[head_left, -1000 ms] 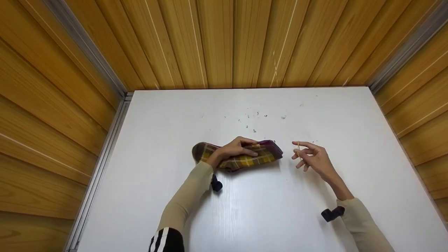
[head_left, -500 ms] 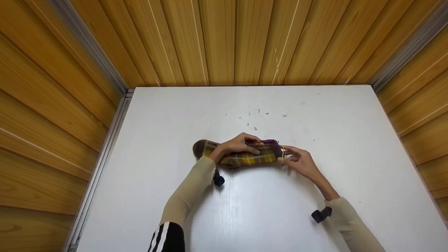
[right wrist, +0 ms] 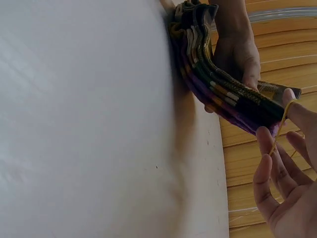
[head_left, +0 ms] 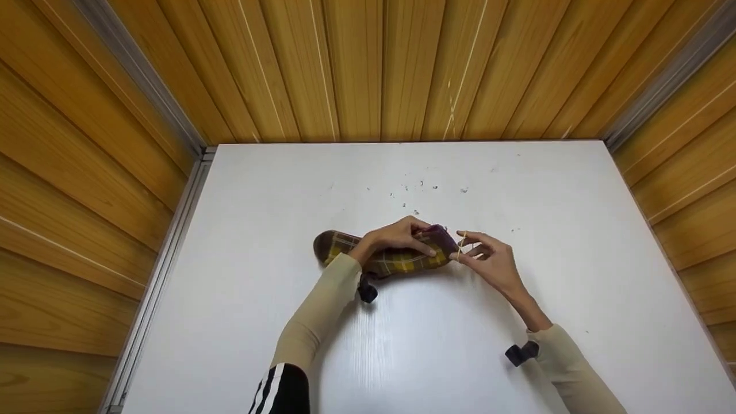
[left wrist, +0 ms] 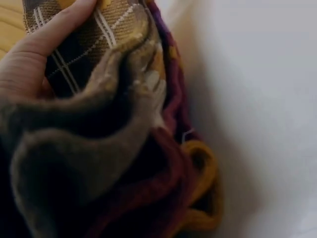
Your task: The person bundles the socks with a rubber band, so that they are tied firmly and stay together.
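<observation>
A stack of several plaid socks lies lengthwise in the middle of the table, its dark rounded end at the left and its purple cuffs at the right. My left hand grips the stack from above near the cuffs, thumb on the near face. The left wrist view shows layered brown, maroon and mustard folds. At the cuff end, my right hand holds a yellow rubber band, stretched between its thumb and fingers. In the right wrist view the cuffs are lifted and bent, with the band right at their edge.
The white table has small dark marks beyond the socks. Wood-look panels stand at the back and both sides. A small black camera sits on each wrist.
My right hand has moved left, bringing the stretched rubber band up to the sock cuffs. My left hand has slid slightly right, and the cuff end is now tilted up.
</observation>
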`<act>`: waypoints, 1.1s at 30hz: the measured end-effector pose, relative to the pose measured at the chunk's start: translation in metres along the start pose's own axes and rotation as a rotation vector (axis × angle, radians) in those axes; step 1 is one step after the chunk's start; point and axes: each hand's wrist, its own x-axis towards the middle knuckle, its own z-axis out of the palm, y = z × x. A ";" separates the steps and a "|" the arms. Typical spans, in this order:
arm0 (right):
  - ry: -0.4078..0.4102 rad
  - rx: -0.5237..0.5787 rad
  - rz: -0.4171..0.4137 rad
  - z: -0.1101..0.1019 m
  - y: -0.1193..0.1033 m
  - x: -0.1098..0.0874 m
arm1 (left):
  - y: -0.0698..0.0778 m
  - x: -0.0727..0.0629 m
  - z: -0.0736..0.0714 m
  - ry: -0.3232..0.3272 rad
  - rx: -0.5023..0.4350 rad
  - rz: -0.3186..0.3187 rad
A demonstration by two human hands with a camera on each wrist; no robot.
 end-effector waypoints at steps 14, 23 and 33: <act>0.036 -0.038 0.041 0.027 -0.033 0.003 | -0.009 -0.009 0.002 0.147 -0.187 0.066; 0.110 -0.174 -0.042 0.037 -0.039 0.009 | -0.009 -0.008 0.007 0.176 -0.084 0.065; 0.073 -0.157 -0.008 0.031 -0.018 0.008 | -0.010 -0.012 0.007 0.231 -0.082 0.029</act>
